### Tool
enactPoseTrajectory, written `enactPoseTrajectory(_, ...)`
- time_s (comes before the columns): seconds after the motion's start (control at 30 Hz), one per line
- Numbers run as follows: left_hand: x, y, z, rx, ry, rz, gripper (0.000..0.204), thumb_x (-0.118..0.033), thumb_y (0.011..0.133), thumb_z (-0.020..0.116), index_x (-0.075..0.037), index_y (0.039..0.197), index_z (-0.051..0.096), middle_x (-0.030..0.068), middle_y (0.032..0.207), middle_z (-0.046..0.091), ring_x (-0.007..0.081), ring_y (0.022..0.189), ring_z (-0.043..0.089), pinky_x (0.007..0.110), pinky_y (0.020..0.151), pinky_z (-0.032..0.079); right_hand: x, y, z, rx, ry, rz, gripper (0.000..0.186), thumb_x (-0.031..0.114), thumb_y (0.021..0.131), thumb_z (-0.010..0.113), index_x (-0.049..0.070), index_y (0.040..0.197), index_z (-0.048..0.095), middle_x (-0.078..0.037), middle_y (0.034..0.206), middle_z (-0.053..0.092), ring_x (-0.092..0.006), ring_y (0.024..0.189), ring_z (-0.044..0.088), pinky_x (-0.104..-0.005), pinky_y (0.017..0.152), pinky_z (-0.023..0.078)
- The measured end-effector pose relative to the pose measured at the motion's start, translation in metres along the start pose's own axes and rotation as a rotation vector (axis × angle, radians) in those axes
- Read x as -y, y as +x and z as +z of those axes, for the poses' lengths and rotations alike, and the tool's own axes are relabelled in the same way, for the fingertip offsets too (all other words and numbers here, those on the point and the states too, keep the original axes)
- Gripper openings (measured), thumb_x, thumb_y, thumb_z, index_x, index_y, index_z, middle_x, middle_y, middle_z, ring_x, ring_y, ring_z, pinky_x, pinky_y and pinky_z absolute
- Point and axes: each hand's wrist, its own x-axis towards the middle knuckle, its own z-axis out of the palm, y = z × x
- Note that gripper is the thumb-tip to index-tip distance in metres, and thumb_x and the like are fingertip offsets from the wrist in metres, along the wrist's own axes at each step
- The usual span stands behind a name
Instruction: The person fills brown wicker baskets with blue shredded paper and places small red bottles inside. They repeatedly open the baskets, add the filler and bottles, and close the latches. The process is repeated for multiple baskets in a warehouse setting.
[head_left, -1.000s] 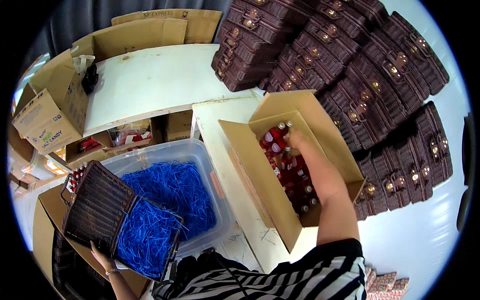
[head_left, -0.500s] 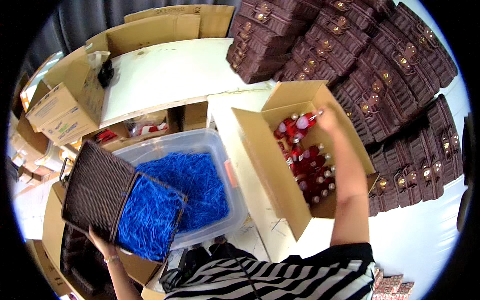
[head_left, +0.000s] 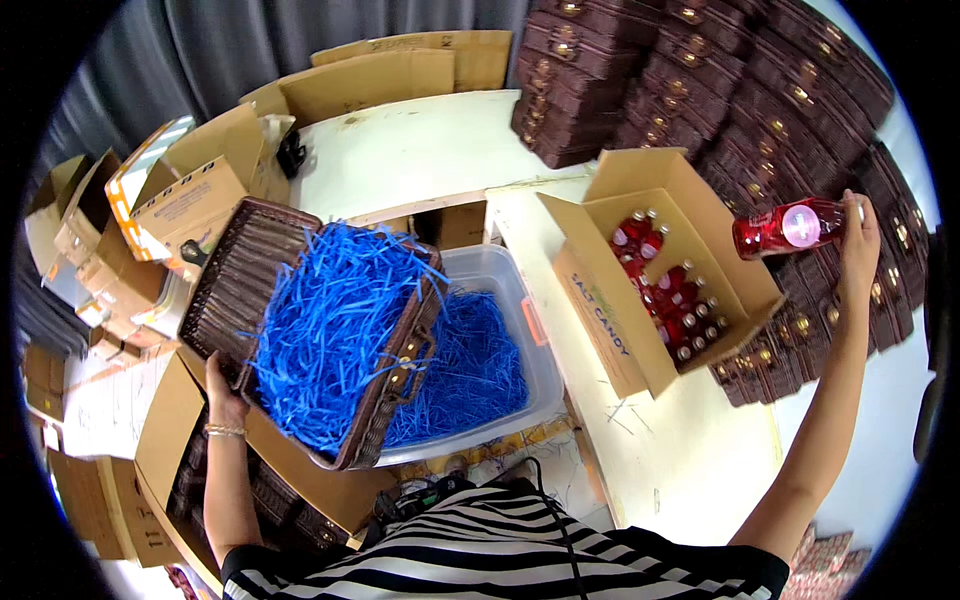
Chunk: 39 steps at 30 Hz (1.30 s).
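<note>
Red liquid fills the bottle point(head_left: 780, 229) that the right hand point(head_left: 859, 238) clamps by its neck end. It hangs nearly level in the air, its base towards the right-hand rim of an open carton point(head_left: 590, 315). More red bottles point(head_left: 690, 312) stand inside that carton in 2 groups, caps up, with a gap between them and the flaps spread outward.

The left hand point(head_left: 227, 404) is closed on the near left edge of an open wicker case point(head_left: 408, 372), thumb in view and most of the fingers hidden. Blue shredded paper point(head_left: 335, 330) heaps up to the case's rims, and strands poke past its far edge. The lid point(head_left: 225, 290) leans away to the left.

Beneath the case's right side sits a clear plastic tub point(head_left: 545, 375) with more blue strands; whether case and tub touch, I cannot tell. A strip of white table point(head_left: 535, 232) separates tub from carton, widening towards the person. Stacked wicker cases point(head_left: 800, 110) close off the far right; a large carton point(head_left: 168, 425) lies below the left forearm.
</note>
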Motion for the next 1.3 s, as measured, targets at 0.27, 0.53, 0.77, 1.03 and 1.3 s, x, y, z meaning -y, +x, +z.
enactPoseTrajectory(0.27, -0.048, -0.132, 0.065, 0.419, 0.173, 0.043, 0.048, -0.042, 0.097, 0.053, -0.006, 0.128, 0.059, 0.0114, 0.123, 0.065, 0.0280, 0.110, 0.062, 0.043, 0.099, 0.049, 0.041, -0.125, -0.179, -0.137, 0.025, 0.036, 0.023, 0.026, 0.100, 0.052, 0.005, 0.095, 0.057, 0.002, 0.085, 0.051, -0.0050, 0.073, 0.045, -0.0187, 0.065, 0.035)
enactPoseTrajectory(0.53, -0.003, -0.297, 0.189, 0.584, 0.311, 0.196, 0.048, -0.042, 0.098, 0.055, -0.006, 0.130, 0.058, 0.0085, 0.122, 0.066, 0.0224, 0.106, 0.065, 0.036, 0.095, 0.053, 0.046, -0.246, -0.375, -0.183, -0.066, -0.050, 0.010, 0.010, 0.093, 0.050, 0.004, 0.085, 0.052, 0.001, 0.080, 0.048, -0.0044, 0.070, 0.041, -0.0180, 0.063, 0.034)
enactPoseTrajectory(0.77, 0.187, -0.484, 0.364, 0.725, 0.473, -0.081, 0.049, -0.043, 0.098, 0.055, -0.008, 0.133, 0.057, 0.0049, 0.128, 0.062, 0.0170, 0.116, 0.059, 0.032, 0.099, 0.048, 0.036, -0.330, -0.530, -0.291, -0.237, -0.076, 0.013, 0.014, 0.090, 0.053, 0.003, 0.084, 0.048, -0.001, 0.079, 0.043, -0.0092, 0.072, 0.037, -0.0221, 0.065, 0.030)
enactPoseTrajectory(1.03, 0.444, -0.633, 0.460, 1.421, 0.602, -0.416, 0.057, -0.042, 0.097, 0.054, 0.003, 0.133, 0.052, 0.0136, 0.136, 0.056, 0.0222, 0.118, 0.057, 0.034, 0.105, 0.042, 0.047, -0.418, -0.622, -0.490, -0.258, 0.067, 0.032, 0.031, 0.089, 0.059, 0.002, 0.083, 0.046, -0.003, 0.078, 0.040, -0.0122, 0.072, 0.038, -0.0253, 0.071, 0.035)
enactPoseTrajectory(1.3, 0.725, -0.651, 0.440, 1.809, 0.798, -0.658, 0.056, -0.039, 0.098, 0.053, 0.008, 0.128, 0.055, 0.0143, 0.124, 0.064, 0.0198, 0.111, 0.061, 0.032, 0.098, 0.046, -0.071, -0.454, -0.500, -0.301, -0.412, 0.435, 0.019, 0.020, 0.089, 0.057, 0.002, 0.085, 0.056, -0.006, 0.080, 0.055, -0.0137, 0.075, 0.052, -0.0281, 0.068, 0.043)
